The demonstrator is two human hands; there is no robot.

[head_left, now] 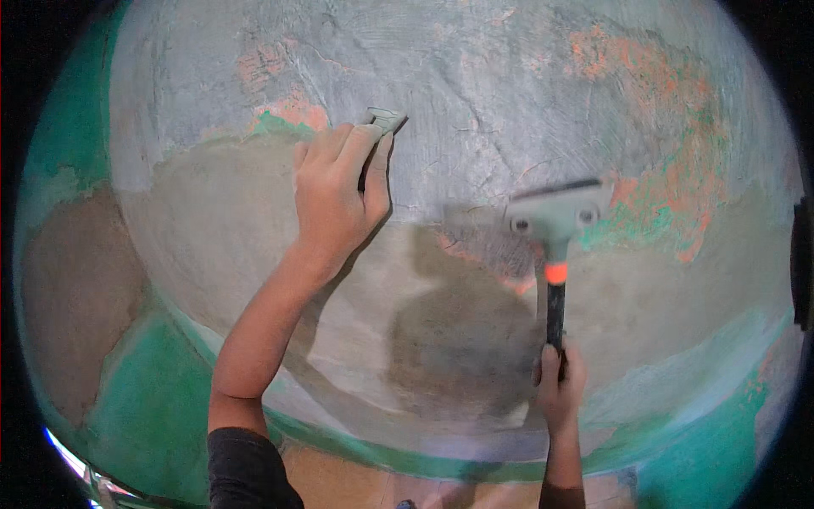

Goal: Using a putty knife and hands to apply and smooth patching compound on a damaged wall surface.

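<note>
A: What takes up most of our view?
B: A wall (445,153): rough grey above, smoother beige-brown below. An orange-and-green patch (661,187) lies between two and three o'clock. A dark shadow (462,348) falls at five o'clock.
A: And the scraper?
B: The scraper (555,216) has its wide, blurred metal head between two and three o'clock, blade edge uppermost. We can't tell whether the blade touches the wall.
A: Our hands?
B: Our left hand (335,191), between ten and eleven o'clock, pinches with thumb and fingertips. Our right hand (562,382), at four o'clock, is wrapped around the black handle.
A: What are we pinching?
B: A small flat piece (387,120), pale grey-green, just short of twelve o'clock.
A: How do we work well here?
B: In our judgement, with the blade at a low slant, short even strokes, and our left fingers well out of its path.
A: Any brands, labels or writing?
B: None we can read.
</note>
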